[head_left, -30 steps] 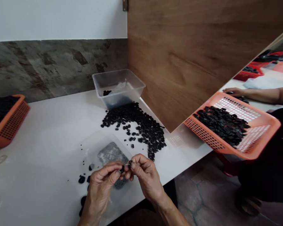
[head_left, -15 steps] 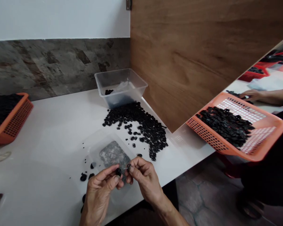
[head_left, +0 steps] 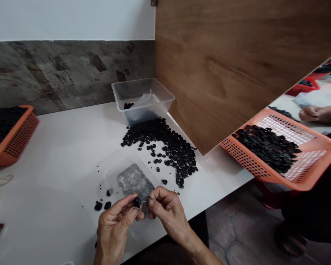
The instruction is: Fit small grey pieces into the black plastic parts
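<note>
Pinching a rounded black piece (head_left: pixel 137 202) between thumb and fingertips, the left hand (head_left: pixel 114 224) is holding it just beside a smaller dark piece (head_left: pixel 147 199), which the right hand (head_left: pixel 169 209) is gripping between its own thumb and fingers. A thin metallic part (head_left: pixel 143 201) is bridging the two pieces, and any lettering on them is too small to make out. Both hands are hovering over the near part of a shallow clear tray (head_left: pixel 146 168), where a bed of small grey bits (head_left: pixel 132 178) is lying. Left of the tray, a few loose black discs (head_left: pixel 98 205) are resting on the white table (head_left: pixel 63 154). Beyond its right side, a heap of black pieces (head_left: pixel 179 154) is spreading back toward a deeper clear bin (head_left: pixel 143 114). An orange basket full of black items (head_left: pixel 20 136) is standing at the far left; to the right, beyond a brown wooden panel (head_left: pixel 237 66), a second orange basket (head_left: pixel 311 186) is holding more dark parts (head_left: pixel 267 147). Behind that basket, a co-worker's hand (head_left: pixel 310 113) is hanging near the worktop, its grasp too blurred to tell.
</note>
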A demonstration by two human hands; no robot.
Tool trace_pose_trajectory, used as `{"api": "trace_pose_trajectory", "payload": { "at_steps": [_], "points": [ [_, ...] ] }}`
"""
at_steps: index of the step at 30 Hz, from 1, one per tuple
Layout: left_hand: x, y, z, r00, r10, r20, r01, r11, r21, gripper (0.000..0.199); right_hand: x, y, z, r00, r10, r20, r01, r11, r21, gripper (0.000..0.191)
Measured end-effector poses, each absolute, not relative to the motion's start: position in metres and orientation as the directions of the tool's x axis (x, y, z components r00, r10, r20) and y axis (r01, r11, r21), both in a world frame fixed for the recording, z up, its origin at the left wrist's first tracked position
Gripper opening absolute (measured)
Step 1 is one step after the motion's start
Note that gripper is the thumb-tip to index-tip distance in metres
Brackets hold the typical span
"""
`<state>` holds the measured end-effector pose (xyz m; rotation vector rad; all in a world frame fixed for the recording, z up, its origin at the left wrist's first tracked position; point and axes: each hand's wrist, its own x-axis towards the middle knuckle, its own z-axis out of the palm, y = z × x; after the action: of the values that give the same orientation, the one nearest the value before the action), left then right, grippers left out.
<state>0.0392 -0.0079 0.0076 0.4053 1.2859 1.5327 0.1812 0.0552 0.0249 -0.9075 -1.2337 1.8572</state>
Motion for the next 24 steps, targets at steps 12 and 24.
{"api": "trace_pose_trajectory", "payload": {
  "at_steps": [12, 24],
  "points": [
    [0.040, -0.009, -0.005, -0.419, 0.869, -0.263, -0.355, 0.109, 0.928, 0.030, 0.179, 0.057, 0.028, -0.508, 0.849, -0.145, -0.166, -0.262, -0.951, 0.032],
    [0.041, -0.012, -0.002, -0.398, 0.909, -0.126, -0.174, 0.060, 0.983, 0.026, 0.178, 0.058, 0.025, -0.535, 0.831, -0.154, -0.159, -0.278, -0.947, 0.023]
  ]
}}
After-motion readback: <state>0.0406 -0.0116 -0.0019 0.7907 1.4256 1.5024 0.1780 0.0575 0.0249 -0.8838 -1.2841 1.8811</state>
